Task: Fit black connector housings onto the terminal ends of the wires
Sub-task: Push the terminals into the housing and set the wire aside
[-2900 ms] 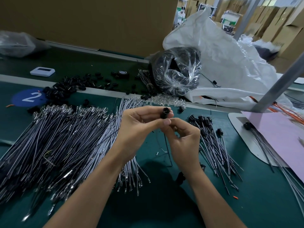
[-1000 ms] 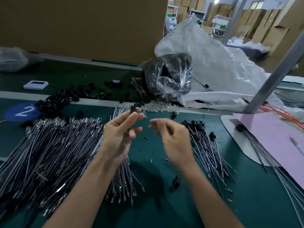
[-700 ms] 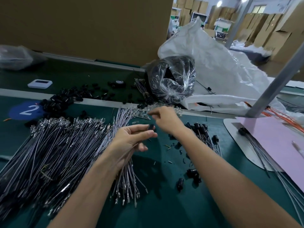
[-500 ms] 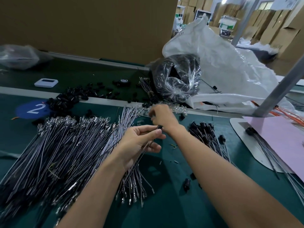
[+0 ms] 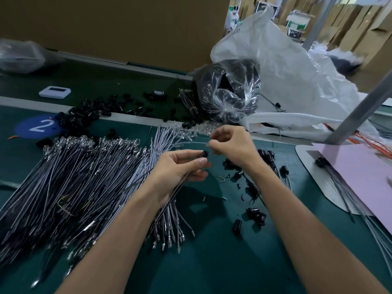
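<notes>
My left hand (image 5: 178, 168) pinches a black connector housing (image 5: 204, 154) between thumb and fingers, with a dark wire (image 5: 169, 200) trailing down from it across my wrist. My right hand (image 5: 231, 143) is just behind it, pinching the end of a pale grey wire (image 5: 191, 143) that runs left toward a small bundle of grey wires (image 5: 164, 136). A large pile of dark wires with metal terminals (image 5: 70, 179) covers the green mat at left. Finished wires with housings (image 5: 269, 160) lie to the right of my right wrist.
Loose black housings (image 5: 255, 215) lie on the mat near my right forearm, more (image 5: 80, 117) by the blue "2" disc (image 5: 38, 126). A clear bag of black parts (image 5: 229, 92), a white sack (image 5: 286, 66), a grey post (image 5: 364, 109) and a pink sheet (image 5: 360, 170) stand behind and right.
My right hand reached back to the grey wire bundle and has drawn one pale wire toward the housing. My left hand keeps holding the housing and dark wire, slightly lower.
</notes>
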Motion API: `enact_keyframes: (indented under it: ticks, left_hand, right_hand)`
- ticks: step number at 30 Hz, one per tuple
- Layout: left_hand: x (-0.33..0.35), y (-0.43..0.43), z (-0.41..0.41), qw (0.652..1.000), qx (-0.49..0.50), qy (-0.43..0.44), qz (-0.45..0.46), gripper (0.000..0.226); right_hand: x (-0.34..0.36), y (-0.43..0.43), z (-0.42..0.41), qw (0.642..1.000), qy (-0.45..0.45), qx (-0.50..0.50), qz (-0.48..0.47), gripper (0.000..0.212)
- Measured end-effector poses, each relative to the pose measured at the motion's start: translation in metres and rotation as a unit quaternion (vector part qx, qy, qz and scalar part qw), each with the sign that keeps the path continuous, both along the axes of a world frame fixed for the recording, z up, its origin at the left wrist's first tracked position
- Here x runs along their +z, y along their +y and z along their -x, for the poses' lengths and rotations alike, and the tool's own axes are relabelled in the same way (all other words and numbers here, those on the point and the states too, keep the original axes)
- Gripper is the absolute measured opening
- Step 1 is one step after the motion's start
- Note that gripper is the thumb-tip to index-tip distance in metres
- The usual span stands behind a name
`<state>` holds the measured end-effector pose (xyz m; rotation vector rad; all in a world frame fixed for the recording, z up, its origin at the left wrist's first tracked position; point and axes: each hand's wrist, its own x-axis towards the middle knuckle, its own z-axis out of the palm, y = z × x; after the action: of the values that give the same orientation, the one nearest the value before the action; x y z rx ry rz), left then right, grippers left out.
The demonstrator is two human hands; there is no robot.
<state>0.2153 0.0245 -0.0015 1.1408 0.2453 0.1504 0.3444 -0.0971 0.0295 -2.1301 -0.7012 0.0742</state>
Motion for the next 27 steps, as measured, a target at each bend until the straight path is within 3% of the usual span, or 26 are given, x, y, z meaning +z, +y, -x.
enact_keyframes:
  ticks: [4,10,14,21,27]
  left_hand:
    - [-0.001,-0.003,-0.001,0.999,0.012,-0.019,-0.034,0.029]
    - [-0.003,-0.005,-0.001,0.997,0.020,-0.022,-0.072,0.018]
    - [-0.003,-0.006,-0.001,0.995,0.014,-0.025,-0.091,0.028]
    - [-0.006,-0.008,-0.001,0.992,0.001,-0.035,-0.122,0.027]
    - [-0.006,-0.010,-0.002,0.989,-0.006,-0.047,-0.138,0.026]
  right_hand:
    - [0.000,-0.039,0.031,0.987,0.060,0.061,-0.138,0.010]
    - [-0.017,-0.049,0.043,0.991,-0.008,0.013,-0.134,0.011]
    - [-0.017,-0.049,0.044,0.983,0.002,0.043,-0.181,0.012]
    - [-0.017,-0.044,0.050,0.990,-0.066,0.065,-0.106,0.017]
    - [-0.018,-0.046,0.050,0.992,-0.073,0.043,-0.089,0.016]
